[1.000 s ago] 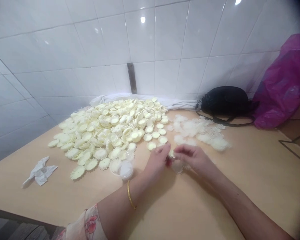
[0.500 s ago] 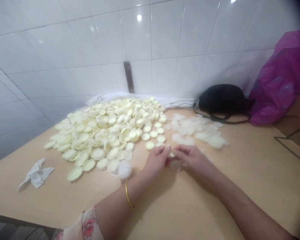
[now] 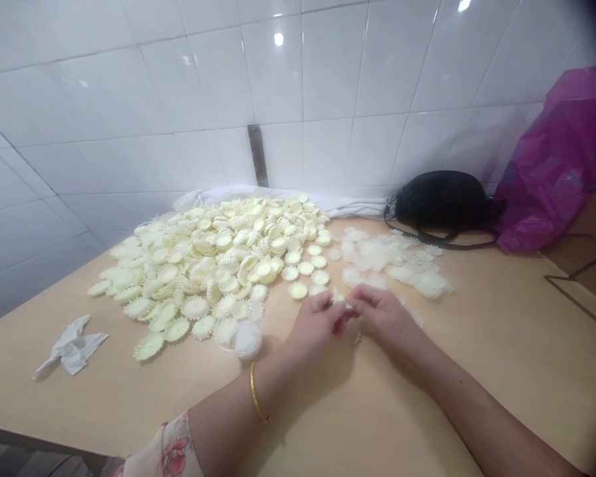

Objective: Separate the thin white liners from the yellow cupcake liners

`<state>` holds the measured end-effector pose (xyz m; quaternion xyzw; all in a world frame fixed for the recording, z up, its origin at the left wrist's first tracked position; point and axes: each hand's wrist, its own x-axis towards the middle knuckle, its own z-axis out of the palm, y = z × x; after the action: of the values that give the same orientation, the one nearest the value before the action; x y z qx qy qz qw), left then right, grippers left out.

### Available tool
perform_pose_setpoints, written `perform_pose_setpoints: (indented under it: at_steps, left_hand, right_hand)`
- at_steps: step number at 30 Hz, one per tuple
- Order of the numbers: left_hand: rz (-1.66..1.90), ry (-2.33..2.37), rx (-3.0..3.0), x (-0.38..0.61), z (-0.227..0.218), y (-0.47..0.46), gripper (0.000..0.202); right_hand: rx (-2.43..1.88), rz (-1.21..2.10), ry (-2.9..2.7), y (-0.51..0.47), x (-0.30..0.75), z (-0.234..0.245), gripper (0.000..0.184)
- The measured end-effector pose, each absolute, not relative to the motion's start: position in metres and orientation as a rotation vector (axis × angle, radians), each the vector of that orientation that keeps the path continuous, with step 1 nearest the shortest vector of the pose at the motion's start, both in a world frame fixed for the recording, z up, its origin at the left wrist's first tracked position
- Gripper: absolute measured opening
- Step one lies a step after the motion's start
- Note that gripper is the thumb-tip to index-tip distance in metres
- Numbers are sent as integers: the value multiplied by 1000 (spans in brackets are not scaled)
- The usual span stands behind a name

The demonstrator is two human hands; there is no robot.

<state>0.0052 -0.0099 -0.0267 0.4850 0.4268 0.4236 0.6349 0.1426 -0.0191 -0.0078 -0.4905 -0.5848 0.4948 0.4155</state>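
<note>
One head-worn view, facing forward and down, close above the left hand, right hand

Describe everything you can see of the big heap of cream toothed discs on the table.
The heap of cream toothed discs is a wide, low mound of many small round pieces with gear-like toothed rims, apparently moulded plastic. They lie loosely overlapped, some flat, others tilted or on edge, on the light wooden table top. Its far edge touches a white cloth along the tiled wall. A translucent disc sits at its front edge, near the left hand.
</note>
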Motion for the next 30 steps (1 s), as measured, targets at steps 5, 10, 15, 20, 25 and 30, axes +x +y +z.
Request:
perform_pose_setpoints:
  at_steps: [5, 10, 15, 20, 25, 30]
  left_hand:
    - [1016, 931, 1152, 3, -30, -8, 31]
    - [973, 844, 1251, 2, -32, -8, 38]
    - [990, 898, 1223, 3, -35, -6, 31]
    - [1007, 925, 1177, 5, -32, -5, 15]
    - [1019, 894, 1169, 5, -29, -9, 16]
    - [997, 887, 1117, 8, -28, -12, 27]
  right_hand:
    - [-1169, 1326, -1295, -15, 141, -14, 35]
    - [-1068, 1559, -1272, -15, 140, -15, 42]
    - [-1066, 1395, -1180, -13, 144, -15, 29]
    - [-1088, 1427, -1129, -13, 144, -13, 39]
    - [-1165, 1294, -1226, -13, 142, -18, 30]
    - [-1264, 1051, -1286, -11, 141, -24, 34]
